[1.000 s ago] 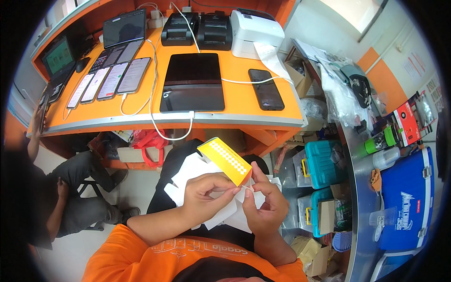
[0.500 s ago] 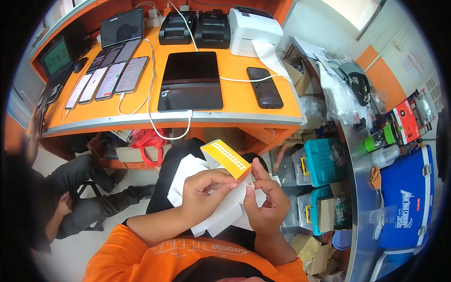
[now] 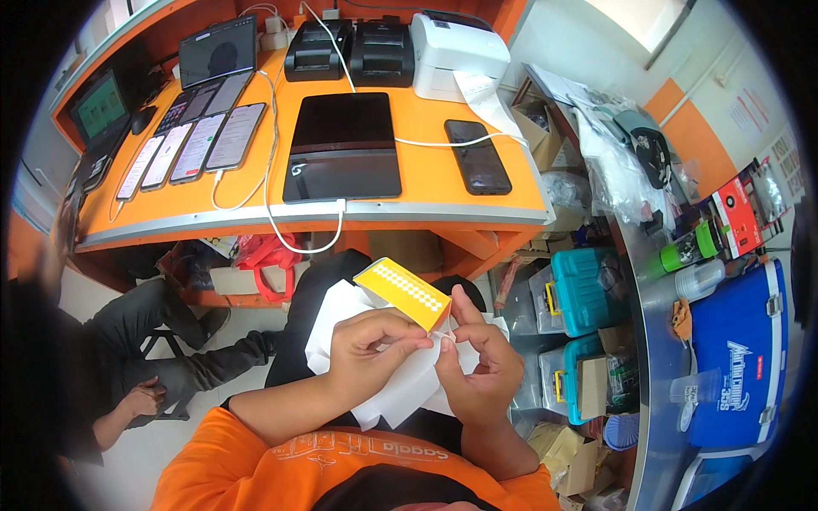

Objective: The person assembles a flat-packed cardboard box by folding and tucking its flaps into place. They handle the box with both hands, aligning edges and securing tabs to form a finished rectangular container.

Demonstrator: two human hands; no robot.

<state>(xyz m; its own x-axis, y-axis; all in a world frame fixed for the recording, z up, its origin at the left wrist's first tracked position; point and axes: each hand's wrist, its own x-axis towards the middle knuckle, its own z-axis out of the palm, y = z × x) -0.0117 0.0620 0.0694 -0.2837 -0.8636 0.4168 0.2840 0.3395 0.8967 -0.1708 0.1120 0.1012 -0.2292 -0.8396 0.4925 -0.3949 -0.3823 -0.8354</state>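
Blue cooler (image 3: pixel 709 387) at right, two teal plastic cases (image 3: pixel 590 294) left of it, contents indiscernible, left hand (image 3: pixel 371 341) pinching the near end of a yellow box (image 3: pixel 402 294) above the lap (image 3: pixel 319 277), right hand (image 3: pixel 481 366) with fingertips against that end, its exact hold unclear, box interior hidden.

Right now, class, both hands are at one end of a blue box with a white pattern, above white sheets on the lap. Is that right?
Not quite: in the head view the box is yellow, not blue. The rest stands: it has a white pattern, and the left hand and right hand are at one end, above white sheets.
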